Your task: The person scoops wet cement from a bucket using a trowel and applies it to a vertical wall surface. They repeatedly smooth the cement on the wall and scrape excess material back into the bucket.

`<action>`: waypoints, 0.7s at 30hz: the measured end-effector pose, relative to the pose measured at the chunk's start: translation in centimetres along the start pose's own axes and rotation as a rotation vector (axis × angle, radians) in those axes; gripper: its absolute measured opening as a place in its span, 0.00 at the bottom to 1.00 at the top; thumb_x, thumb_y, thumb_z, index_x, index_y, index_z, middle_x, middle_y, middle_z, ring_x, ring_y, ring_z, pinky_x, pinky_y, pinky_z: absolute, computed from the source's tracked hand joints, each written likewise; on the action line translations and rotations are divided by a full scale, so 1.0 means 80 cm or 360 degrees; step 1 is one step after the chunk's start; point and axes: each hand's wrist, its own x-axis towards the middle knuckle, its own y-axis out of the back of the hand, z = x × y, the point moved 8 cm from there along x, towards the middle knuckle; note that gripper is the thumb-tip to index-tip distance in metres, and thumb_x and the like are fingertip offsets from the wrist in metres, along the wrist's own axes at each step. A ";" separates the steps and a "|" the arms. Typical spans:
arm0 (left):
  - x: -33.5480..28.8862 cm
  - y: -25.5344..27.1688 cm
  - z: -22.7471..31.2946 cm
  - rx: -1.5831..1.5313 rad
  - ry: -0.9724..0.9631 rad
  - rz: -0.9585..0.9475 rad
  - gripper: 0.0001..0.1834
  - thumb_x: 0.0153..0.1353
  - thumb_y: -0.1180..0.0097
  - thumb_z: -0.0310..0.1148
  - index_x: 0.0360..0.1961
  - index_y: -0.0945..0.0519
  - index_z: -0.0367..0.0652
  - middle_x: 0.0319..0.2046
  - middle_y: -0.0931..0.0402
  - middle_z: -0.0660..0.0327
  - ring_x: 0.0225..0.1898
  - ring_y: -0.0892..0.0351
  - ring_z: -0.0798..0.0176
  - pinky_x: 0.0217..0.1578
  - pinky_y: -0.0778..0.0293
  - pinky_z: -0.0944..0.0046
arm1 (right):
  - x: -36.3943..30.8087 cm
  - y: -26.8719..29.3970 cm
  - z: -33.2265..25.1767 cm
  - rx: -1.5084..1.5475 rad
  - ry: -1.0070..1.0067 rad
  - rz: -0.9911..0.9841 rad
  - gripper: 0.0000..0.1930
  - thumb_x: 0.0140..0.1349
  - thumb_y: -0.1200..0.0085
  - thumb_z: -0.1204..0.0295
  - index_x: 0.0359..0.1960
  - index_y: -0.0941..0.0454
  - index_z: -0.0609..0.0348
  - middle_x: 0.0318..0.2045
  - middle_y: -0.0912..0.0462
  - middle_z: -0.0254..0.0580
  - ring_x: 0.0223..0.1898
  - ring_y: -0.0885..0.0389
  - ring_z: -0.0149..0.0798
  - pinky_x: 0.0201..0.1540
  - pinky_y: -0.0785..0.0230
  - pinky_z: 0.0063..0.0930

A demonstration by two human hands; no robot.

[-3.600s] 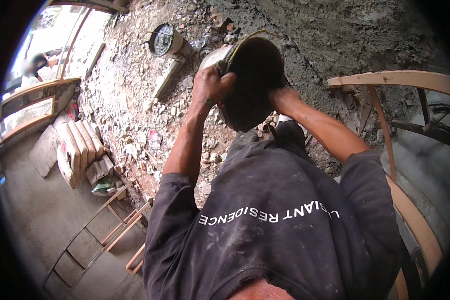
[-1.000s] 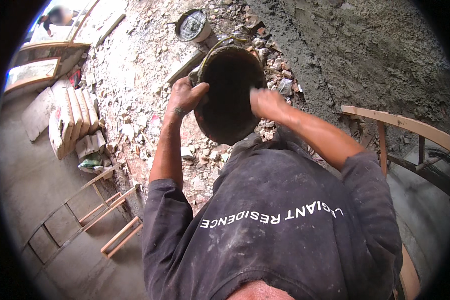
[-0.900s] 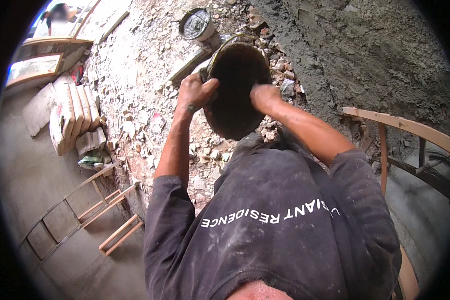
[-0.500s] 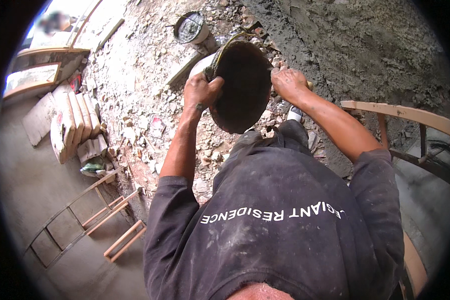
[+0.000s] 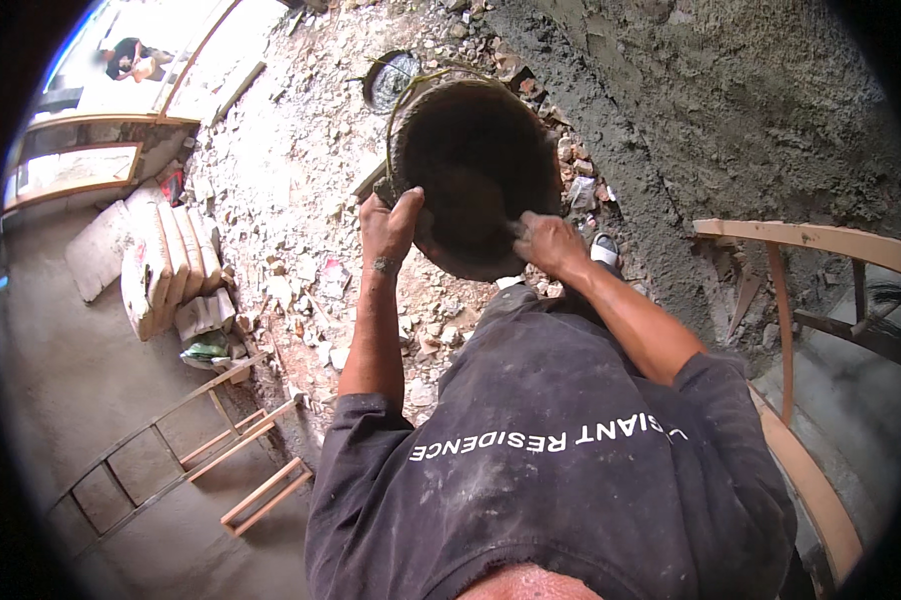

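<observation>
A large bucket [image 5: 486, 130] with a dark inside and a crusty rim is tilted so its mouth faces me. My left hand [image 5: 391, 225] is closed on its left rim, thumb over the edge. A thin yellowish cord or handle loops along the far rim. My right hand [image 5: 553, 245] is at the lower right of the bucket's mouth, fingers curled and reaching inside; what they hold is lost in the shadow. Behind the bucket stands a smaller pail [image 5: 393, 78] with grey wet-looking contents, partly covered by the big bucket.
Stone rubble [image 5: 301, 200] covers the ground ahead. A rough grey plastered wall [image 5: 711, 110] rises at right, beside a wooden frame [image 5: 801, 235]. Stacked bags [image 5: 166, 260] and a ladder-like frame [image 5: 151, 440] are at left. Another person [image 5: 129, 58] is far off at upper left.
My right hand has moved from the bucket's right side down and left into its mouth. The pale handle-like stub behind that hand no longer shows. The bucket's mouth now faces me more fully.
</observation>
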 end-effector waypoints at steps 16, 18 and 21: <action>-0.035 0.024 -0.231 0.0049 0.0434 0.0490 0.17 0.53 0.41 0.32 0.37 0.22 0.26 0.29 0.22 0.55 0.28 0.26 0.62 0.33 0.28 0.60 | 0.006 0.206 -0.014 0.0014 0.0167 -0.0346 0.22 0.51 0.45 0.56 0.39 0.23 0.62 0.30 0.20 0.48 0.33 0.21 0.47 0.38 0.26 0.39; -0.042 0.009 -0.193 0.0096 0.0259 0.0540 0.21 0.53 0.42 0.31 0.44 0.26 0.24 0.34 0.22 0.53 0.32 0.25 0.59 0.37 0.27 0.60 | 0.023 0.255 0.054 0.0569 -0.0112 -0.0363 0.21 0.51 0.45 0.55 0.37 0.23 0.61 0.27 0.21 0.43 0.29 0.22 0.41 0.34 0.25 0.35; -0.047 0.002 -0.214 0.0220 0.0537 0.0481 0.23 0.52 0.42 0.35 0.42 0.25 0.23 0.33 0.21 0.49 0.33 0.23 0.56 0.39 0.27 0.58 | 0.007 0.410 0.176 0.0548 -0.0643 0.0335 0.22 0.53 0.42 0.58 0.44 0.25 0.60 0.31 0.24 0.42 0.29 0.24 0.33 0.29 0.26 0.30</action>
